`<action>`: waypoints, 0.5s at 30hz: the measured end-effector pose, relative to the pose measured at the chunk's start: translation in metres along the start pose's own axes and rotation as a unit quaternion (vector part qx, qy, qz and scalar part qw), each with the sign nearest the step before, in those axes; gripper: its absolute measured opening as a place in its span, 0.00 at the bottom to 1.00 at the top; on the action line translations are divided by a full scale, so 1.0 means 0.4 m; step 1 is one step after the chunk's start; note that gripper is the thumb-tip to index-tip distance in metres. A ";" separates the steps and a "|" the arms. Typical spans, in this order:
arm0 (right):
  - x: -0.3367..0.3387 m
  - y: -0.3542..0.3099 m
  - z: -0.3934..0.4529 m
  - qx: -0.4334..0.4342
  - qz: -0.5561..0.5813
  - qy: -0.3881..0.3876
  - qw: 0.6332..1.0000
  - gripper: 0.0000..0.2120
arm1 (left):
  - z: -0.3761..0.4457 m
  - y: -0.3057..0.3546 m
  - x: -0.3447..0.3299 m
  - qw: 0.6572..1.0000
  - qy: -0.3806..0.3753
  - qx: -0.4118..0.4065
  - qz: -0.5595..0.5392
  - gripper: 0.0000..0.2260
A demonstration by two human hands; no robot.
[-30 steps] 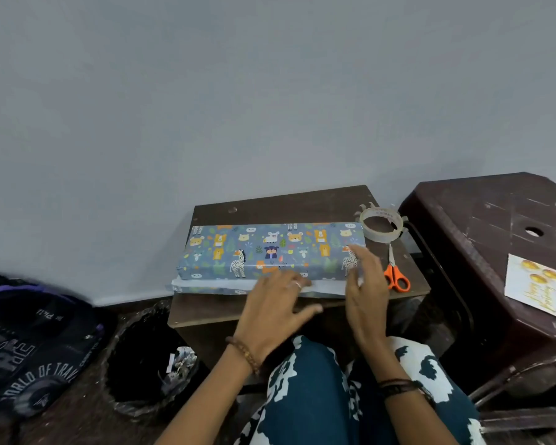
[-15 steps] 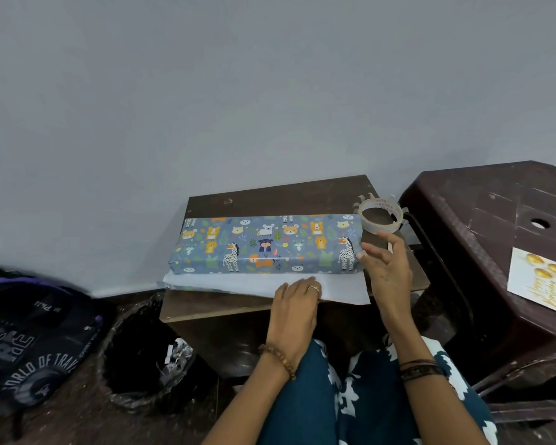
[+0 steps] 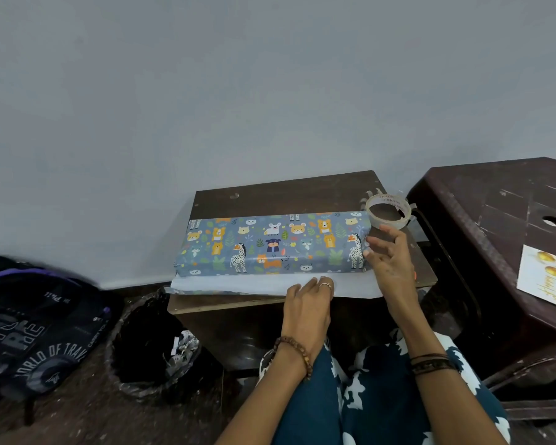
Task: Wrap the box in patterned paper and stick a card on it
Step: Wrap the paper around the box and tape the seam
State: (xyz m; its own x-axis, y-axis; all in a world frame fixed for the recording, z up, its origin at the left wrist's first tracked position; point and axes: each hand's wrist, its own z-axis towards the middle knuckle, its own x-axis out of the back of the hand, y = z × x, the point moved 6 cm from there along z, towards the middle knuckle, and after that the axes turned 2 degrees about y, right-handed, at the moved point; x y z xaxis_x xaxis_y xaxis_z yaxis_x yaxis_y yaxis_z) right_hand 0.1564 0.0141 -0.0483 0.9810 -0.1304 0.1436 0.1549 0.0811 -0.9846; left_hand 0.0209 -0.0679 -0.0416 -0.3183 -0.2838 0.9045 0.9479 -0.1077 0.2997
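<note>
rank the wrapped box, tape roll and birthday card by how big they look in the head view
1. wrapped box, clearly largest
2. birthday card, partly cut off by the frame edge
3. tape roll, smallest

The box [image 3: 272, 244] wears smooth, faintly glossy printed paper; a matt white paper flap [image 3: 238, 284] lies at the bench's near edge. The bench [image 3: 286, 194] is dark matt wood. At its right corner sits a clear glossy plastic tape roll [image 3: 388, 211].
</note>
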 end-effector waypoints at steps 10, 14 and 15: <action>-0.037 -0.093 -0.070 0.208 -0.145 0.053 0.966 0.15 | -0.004 -0.023 0.013 0.999 -0.032 0.001 0.014 0.26; -0.138 -0.104 -0.093 0.306 -0.244 -0.052 0.919 0.16 | -0.015 -0.090 0.026 0.989 -0.105 0.053 0.088 0.25; -0.164 -0.102 -0.094 0.317 -0.262 -0.080 0.908 0.16 | -0.020 -0.106 0.034 0.988 -0.101 0.064 0.100 0.22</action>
State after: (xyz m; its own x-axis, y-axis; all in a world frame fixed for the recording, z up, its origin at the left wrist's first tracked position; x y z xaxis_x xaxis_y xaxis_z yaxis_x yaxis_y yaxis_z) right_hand 0.0814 -0.0177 -0.0215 0.7495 -0.1732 0.6389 0.5916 0.6084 -0.5291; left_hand -0.0236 -0.0747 -0.0444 -0.1268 -0.0908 0.9878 0.9896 0.0567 0.1323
